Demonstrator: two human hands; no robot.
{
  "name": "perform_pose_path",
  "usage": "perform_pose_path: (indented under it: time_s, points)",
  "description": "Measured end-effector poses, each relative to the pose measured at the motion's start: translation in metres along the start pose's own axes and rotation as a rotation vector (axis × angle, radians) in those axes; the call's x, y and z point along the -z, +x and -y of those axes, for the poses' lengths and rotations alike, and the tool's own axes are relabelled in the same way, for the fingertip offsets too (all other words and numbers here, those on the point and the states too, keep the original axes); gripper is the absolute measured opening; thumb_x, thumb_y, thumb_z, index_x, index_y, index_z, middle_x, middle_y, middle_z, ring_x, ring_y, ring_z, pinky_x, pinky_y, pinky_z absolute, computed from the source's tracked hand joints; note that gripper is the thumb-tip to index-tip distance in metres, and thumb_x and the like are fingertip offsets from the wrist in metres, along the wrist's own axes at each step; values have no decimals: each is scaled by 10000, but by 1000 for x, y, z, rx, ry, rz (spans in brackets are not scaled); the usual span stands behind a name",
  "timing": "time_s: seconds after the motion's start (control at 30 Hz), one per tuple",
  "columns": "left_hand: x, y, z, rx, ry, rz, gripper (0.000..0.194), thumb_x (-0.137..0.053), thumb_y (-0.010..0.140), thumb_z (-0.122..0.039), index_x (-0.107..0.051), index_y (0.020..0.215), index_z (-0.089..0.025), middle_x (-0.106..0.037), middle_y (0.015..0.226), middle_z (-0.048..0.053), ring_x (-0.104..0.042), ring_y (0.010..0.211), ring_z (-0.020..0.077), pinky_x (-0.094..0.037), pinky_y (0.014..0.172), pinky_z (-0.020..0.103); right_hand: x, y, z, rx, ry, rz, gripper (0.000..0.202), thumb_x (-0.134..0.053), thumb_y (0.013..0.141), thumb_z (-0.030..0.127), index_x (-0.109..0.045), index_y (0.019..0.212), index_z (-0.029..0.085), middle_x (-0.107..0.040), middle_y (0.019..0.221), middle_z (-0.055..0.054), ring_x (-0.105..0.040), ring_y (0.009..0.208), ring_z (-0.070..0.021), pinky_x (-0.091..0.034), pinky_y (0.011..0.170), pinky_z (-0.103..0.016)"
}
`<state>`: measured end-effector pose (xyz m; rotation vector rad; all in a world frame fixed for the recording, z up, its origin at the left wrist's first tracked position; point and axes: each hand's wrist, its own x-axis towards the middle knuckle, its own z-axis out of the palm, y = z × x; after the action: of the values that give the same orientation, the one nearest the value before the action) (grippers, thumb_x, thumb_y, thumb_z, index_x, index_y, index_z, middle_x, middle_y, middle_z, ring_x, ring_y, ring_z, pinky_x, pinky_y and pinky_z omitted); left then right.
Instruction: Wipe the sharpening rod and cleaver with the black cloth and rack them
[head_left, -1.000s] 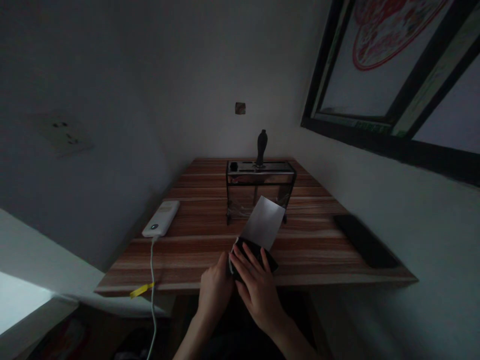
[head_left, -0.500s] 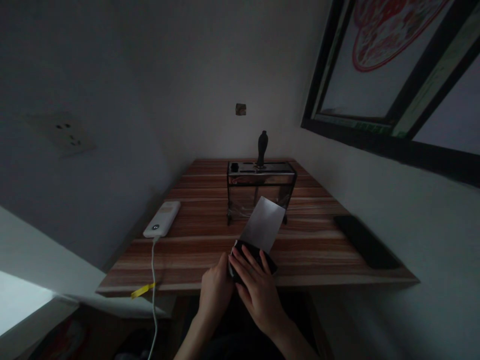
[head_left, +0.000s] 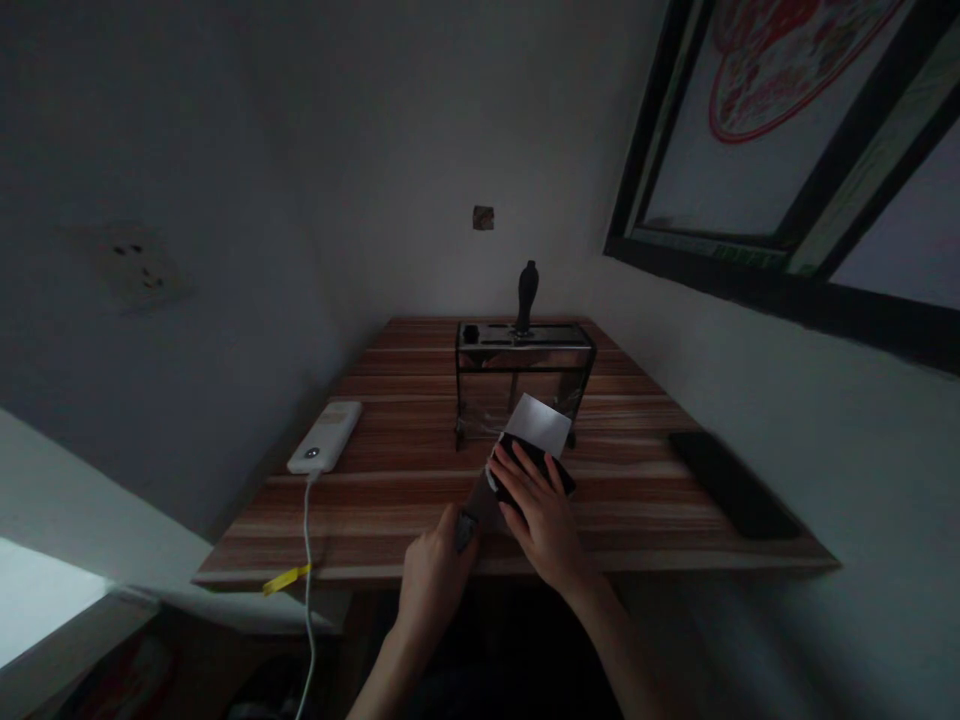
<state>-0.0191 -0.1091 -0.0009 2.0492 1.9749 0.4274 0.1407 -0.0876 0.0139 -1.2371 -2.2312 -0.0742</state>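
My left hand (head_left: 435,565) is closed round the handle of a cleaver near the table's front edge. The cleaver's wide metal blade (head_left: 541,424) points away and to the right, its far end in front of the knife rack (head_left: 525,345). Pressed on the blade is a black cloth or pad (head_left: 551,478), light along its left edge. My right hand (head_left: 544,525) lies on this pad with its fingers spread, covering part of it. One black-handled tool (head_left: 527,295) stands upright in the rack.
On the wooden table (head_left: 405,400), a white power bank (head_left: 325,438) with a cable (head_left: 307,560) and yellow tag (head_left: 285,580) lies at the left. A black phone-like slab (head_left: 731,485) lies at the right edge. A framed picture hangs on the right wall.
My right hand and the black pad have slid up the blade, away from the handle, uncovering the lower blade. My left hand has barely moved.
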Motion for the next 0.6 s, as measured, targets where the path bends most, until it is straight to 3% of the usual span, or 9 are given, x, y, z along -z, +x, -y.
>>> perform_pose_path:
  time_s: [0.43, 0.6]
  points:
    - [0, 1, 0, -8, 2, -20, 220, -421, 852, -345, -524, 981, -200, -689, 835, 56, -648, 774, 216, -389, 611, 249, 15, 37, -52, -38, -47, -145, 433, -336, 893, 229, -318, 1324, 265, -353, 1384, 1, -215, 1313, -170, -111, 1069, -474]
    - [1, 0, -1, 4, 7, -8, 208, -428, 850, -340, -527, 973, -203, -688, 834, 54, -647, 778, 207, -392, 622, 244, 16, 43, -61, -60, -67, -186, 426, -325, 897, 248, -329, 1322, 269, -355, 1383, -5, -232, 1307, -178, -136, 1064, -471]
